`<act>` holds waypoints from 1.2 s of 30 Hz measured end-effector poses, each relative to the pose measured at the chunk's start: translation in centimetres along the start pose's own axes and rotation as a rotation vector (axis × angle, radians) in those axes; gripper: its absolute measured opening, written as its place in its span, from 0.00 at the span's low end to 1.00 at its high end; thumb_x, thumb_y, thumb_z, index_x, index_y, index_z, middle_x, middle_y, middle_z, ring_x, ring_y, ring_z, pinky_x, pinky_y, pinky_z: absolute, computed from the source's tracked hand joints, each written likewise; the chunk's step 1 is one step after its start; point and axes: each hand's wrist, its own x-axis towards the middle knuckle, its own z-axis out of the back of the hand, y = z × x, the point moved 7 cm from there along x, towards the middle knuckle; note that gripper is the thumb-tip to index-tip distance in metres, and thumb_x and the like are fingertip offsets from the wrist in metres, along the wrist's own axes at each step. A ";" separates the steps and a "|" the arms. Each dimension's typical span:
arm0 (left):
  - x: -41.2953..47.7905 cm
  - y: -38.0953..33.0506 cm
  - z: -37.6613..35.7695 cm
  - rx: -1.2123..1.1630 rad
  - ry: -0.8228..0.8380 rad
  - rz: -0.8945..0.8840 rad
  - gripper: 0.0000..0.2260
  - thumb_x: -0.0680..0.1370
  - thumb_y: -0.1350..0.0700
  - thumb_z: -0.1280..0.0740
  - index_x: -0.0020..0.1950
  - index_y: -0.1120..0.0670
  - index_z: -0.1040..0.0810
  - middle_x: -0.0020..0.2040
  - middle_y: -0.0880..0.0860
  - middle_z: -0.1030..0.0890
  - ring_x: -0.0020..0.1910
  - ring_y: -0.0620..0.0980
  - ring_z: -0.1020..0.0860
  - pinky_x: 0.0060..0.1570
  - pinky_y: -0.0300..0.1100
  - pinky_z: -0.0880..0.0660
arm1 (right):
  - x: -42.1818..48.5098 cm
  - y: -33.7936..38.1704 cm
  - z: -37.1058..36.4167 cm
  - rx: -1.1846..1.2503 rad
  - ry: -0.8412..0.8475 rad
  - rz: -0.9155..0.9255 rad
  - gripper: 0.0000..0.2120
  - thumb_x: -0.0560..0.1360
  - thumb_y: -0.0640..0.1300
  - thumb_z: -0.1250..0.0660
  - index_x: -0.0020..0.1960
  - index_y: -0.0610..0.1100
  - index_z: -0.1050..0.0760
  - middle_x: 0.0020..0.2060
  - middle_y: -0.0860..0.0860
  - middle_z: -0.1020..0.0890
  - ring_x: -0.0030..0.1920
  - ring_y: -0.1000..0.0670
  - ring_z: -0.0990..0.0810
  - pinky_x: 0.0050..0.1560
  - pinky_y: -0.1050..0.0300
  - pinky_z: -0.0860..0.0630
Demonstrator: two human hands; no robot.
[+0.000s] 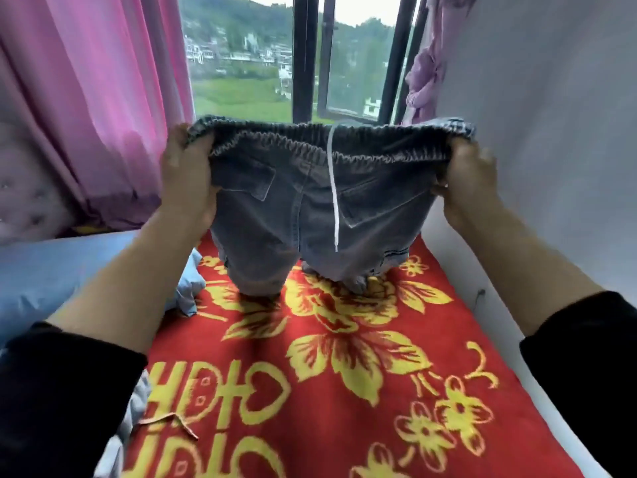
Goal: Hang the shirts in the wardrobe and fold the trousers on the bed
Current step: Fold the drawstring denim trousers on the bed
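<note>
A pair of grey-blue denim trousers point(293, 208) with an elastic waistband and a white drawstring hangs in the air in front of me. My left hand point(188, 174) grips the left end of the waistband and my right hand point(465, 181) grips the right end, stretching it wide. The back pockets face me. The trouser legs hang down and bunch where they touch the red blanket with yellow flowers point(344, 374) that covers the bed.
Light blue cloth point(51, 274) lies on the bed at the left, beside the blanket. Pink curtains point(103, 98) hang at the left and a window point(303, 60) is straight ahead. A white wall point(551, 132) runs along the bed's right side.
</note>
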 end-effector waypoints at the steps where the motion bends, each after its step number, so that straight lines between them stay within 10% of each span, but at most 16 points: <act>1: -2.3 1.9 1.7 -0.009 -0.036 0.043 0.02 0.78 0.62 0.38 0.48 0.56 0.29 0.43 0.55 0.25 0.40 0.51 0.24 0.35 0.41 0.26 | -1.6 -2.4 0.8 -0.050 -0.013 -0.046 0.09 0.75 0.46 0.40 0.41 0.45 0.24 0.38 0.49 0.22 0.42 0.47 0.24 0.42 0.50 0.29; 12: -35.0 20.9 20.1 0.854 -0.275 0.667 0.06 0.77 0.60 0.38 0.47 0.63 0.28 0.41 0.60 0.26 0.46 0.58 0.25 0.44 0.49 0.33 | -24.9 -24.4 11.6 -0.698 0.422 -0.413 0.23 0.72 0.44 0.33 0.23 0.46 0.40 0.21 0.51 0.39 0.24 0.50 0.41 0.28 0.55 0.44; 16: -45.3 24.0 24.3 1.348 0.021 0.962 0.11 0.77 0.60 0.42 0.57 0.63 0.33 0.56 0.66 0.24 0.57 0.66 0.26 0.52 0.50 0.31 | -31.7 -28.3 15.1 -1.127 0.756 -0.325 0.17 0.70 0.45 0.33 0.27 0.43 0.35 0.23 0.48 0.32 0.29 0.45 0.31 0.28 0.55 0.39; 19: -49.4 24.9 25.2 1.651 0.306 1.004 0.15 0.76 0.60 0.42 0.62 0.61 0.37 0.59 0.62 0.23 0.57 0.62 0.24 0.52 0.48 0.29 | -35.4 -30.0 17.1 -1.439 1.016 -0.162 0.06 0.72 0.45 0.35 0.40 0.44 0.32 0.44 0.43 0.19 0.47 0.41 0.20 0.41 0.53 0.32; 23: -52.7 25.4 25.8 1.736 0.407 0.764 0.32 0.75 0.65 0.45 0.75 0.44 0.48 0.51 0.57 0.22 0.48 0.60 0.22 0.44 0.49 0.29 | -39.5 -33.0 19.2 -1.677 1.230 -0.026 0.06 0.72 0.39 0.37 0.48 0.46 0.29 0.52 0.46 0.20 0.53 0.42 0.21 0.47 0.50 0.33; 27: -58.2 26.8 29.0 1.744 0.508 0.870 0.28 0.77 0.62 0.46 0.74 0.41 0.42 0.58 0.55 0.27 0.51 0.59 0.23 0.44 0.47 0.30 | -44.2 -36.1 20.4 -1.673 1.231 0.196 0.22 0.69 0.37 0.35 0.62 0.45 0.33 0.64 0.45 0.32 0.61 0.42 0.29 0.52 0.47 0.30; 30: -60.5 28.6 30.3 1.743 0.558 0.914 0.23 0.78 0.62 0.46 0.71 0.44 0.40 0.58 0.54 0.27 0.47 0.58 0.22 0.40 0.46 0.30 | -47.9 -38.5 20.8 -1.621 1.310 0.243 0.23 0.62 0.38 0.25 0.56 0.43 0.23 0.52 0.44 0.22 0.50 0.42 0.21 0.41 0.48 0.24; 36: -63.0 31.6 31.8 1.728 0.693 1.024 0.19 0.79 0.57 0.41 0.69 0.48 0.42 0.54 0.52 0.29 0.48 0.55 0.23 0.39 0.47 0.28 | -51.9 -45.7 24.1 -1.658 1.513 -0.227 0.17 0.77 0.50 0.42 0.64 0.46 0.34 0.62 0.48 0.30 0.65 0.45 0.34 0.59 0.48 0.33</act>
